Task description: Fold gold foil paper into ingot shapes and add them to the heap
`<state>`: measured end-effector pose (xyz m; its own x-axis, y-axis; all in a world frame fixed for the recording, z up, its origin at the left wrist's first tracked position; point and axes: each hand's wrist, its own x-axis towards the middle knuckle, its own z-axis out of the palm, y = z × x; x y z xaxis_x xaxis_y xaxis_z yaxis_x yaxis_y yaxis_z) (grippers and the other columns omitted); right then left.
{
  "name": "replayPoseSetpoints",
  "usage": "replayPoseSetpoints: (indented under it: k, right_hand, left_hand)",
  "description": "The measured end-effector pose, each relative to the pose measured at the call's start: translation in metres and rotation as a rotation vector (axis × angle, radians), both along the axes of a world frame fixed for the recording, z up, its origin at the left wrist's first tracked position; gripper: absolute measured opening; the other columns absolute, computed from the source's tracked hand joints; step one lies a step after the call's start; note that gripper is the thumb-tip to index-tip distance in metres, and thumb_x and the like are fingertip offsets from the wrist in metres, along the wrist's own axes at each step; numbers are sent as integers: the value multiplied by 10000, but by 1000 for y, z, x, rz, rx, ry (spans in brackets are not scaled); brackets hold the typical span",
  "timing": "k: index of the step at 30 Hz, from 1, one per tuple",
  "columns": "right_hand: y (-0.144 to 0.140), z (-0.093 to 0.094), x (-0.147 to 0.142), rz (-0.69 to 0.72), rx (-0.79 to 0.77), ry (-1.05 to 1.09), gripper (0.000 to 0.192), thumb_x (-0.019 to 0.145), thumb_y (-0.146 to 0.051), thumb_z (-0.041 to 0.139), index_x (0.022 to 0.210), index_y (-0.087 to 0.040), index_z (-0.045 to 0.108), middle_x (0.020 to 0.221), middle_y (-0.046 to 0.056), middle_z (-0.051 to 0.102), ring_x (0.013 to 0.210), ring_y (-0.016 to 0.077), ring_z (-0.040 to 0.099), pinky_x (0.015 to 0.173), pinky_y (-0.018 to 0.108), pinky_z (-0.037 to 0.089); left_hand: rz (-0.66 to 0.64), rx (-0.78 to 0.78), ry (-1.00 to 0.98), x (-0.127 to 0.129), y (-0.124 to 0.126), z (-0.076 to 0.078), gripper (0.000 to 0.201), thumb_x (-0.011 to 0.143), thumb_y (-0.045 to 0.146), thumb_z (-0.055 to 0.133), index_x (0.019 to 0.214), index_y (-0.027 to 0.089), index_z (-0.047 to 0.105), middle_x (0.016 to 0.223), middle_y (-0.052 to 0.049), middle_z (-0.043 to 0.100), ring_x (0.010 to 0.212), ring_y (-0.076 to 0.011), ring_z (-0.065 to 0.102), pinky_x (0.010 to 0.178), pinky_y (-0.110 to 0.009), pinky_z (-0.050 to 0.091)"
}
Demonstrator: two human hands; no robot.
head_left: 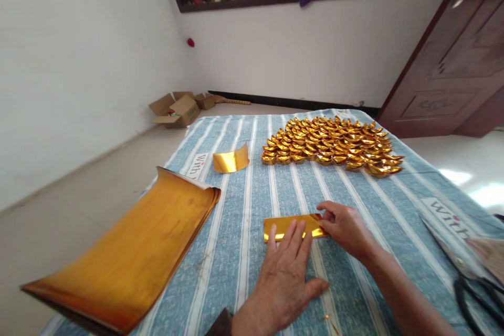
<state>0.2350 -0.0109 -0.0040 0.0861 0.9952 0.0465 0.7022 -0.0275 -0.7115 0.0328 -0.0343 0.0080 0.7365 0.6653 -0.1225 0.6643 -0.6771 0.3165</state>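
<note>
A narrow folded strip of shiny gold foil paper (291,223) lies flat on the striped cloth in front of me. My left hand (281,275) rests on it palm down, fingers stretched out and spread over the strip's near edge. At the strip's right end, my right hand (344,228) pinches the corner between thumb and fingers; the exact grip is partly hidden. To the left lies a thick stack of large gold foil sheets (134,241), its edges curling up. A small curved piece of gold foil (231,160) stands beyond the strip.
Many folded gold paper ingots (326,142) stand in rows at the far right of the cloth-covered table (240,252). Black-handled scissors (460,265) lie at the right edge. Cardboard boxes (181,110) sit on the floor by the wall, and a wooden door (452,73) stands at right.
</note>
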Motion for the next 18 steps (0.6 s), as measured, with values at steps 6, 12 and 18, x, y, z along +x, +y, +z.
replayPoseSetpoints:
  k: [6, 12, 18]
  right_hand:
    - [1, -1, 0, 60, 9, -102, 318, 778, -170, 508, 1026, -151, 706, 761, 34, 665, 670, 167, 604, 665, 275, 453]
    - [-2, 5, -5, 1, 90, -444, 261, 879, -274, 510, 1003, -194, 724, 866, 93, 652, 814, 248, 624, 710, 350, 483]
    - [2, -7, -20, 170, 433, -459, 268, 896, -163, 475, 992, -207, 722, 1219, 147, 607, 1182, 318, 511, 940, 478, 452]
  left_hand:
    - [3, 27, -41, -3, -1, -5, 806, 901, 561, 548, 1528, 167, 230, 1598, -124, 176, 1479, -322, 144, 1149, -673, 107]
    - [-9, 9, 8, 0, -1, -3, 812, 893, 558, 559, 1515, 132, 258, 1594, -139, 187, 1478, -329, 145, 1146, -675, 124]
    - [-7, 36, -67, -1, -1, -6, 849, 899, 593, 525, 1547, 194, 150, 1603, -102, 208, 1477, -328, 154, 1161, -659, 107]
